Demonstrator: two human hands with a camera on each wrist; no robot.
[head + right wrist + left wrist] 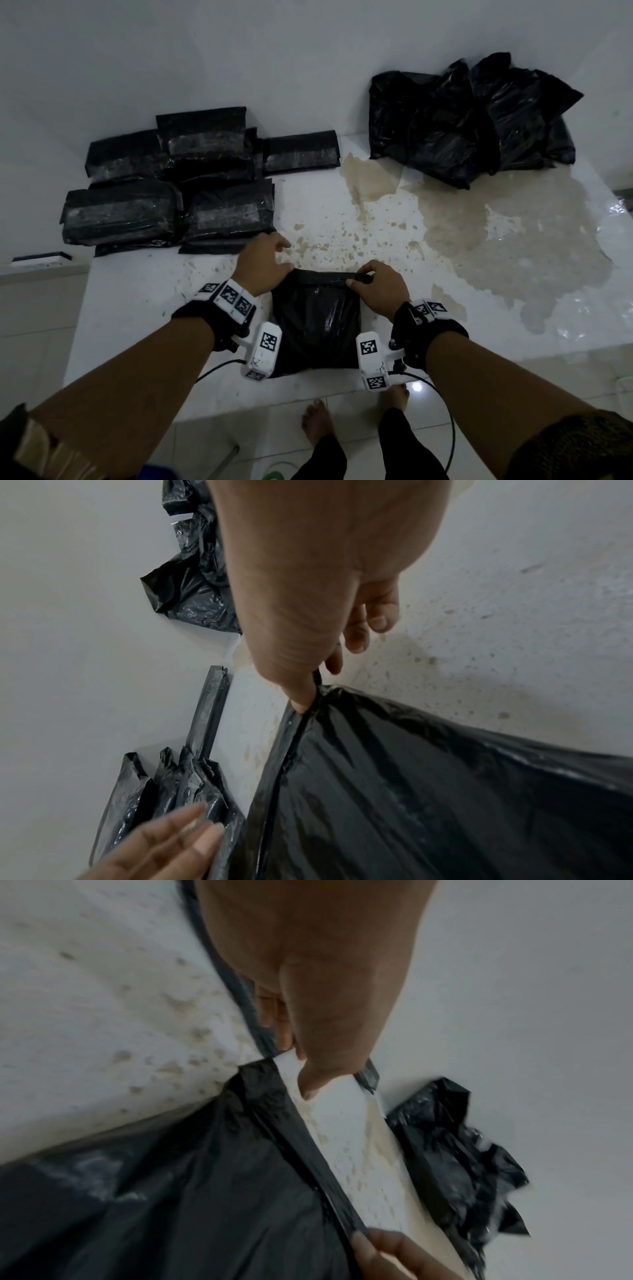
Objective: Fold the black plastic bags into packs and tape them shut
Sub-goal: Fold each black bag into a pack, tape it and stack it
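The bag in hand [317,322] lies flat on the white table [342,219], close to the near edge at about six o'clock, between the two wrists. Its far edge is already turned over into a narrow rolled hem. The right hand [380,284] pinches that hem at its one o'clock corner, thumb on top and forefinger beneath; the other fingers hang loosely curled off the plastic. The left hand [265,267] sits at the eleven o'clock corner with its fingers straight and slightly spread, resting at the bag's edge; whether the thumb has any plastic under it I cannot tell. The step looks like an early fold of this bag. To do it well, the left hand should take the hem with the same pinch as the right, so both corners travel together and the fold stays square. Draw the hem toward six o'clock, lay it down, then flatten from the middle outward to push the air out, since the thin plastic puffs and slips. Finished taped packs [164,192] lie at ten o'clock, and loose bags [472,123] wait at one o'clock. I see no tape roll anywhere.
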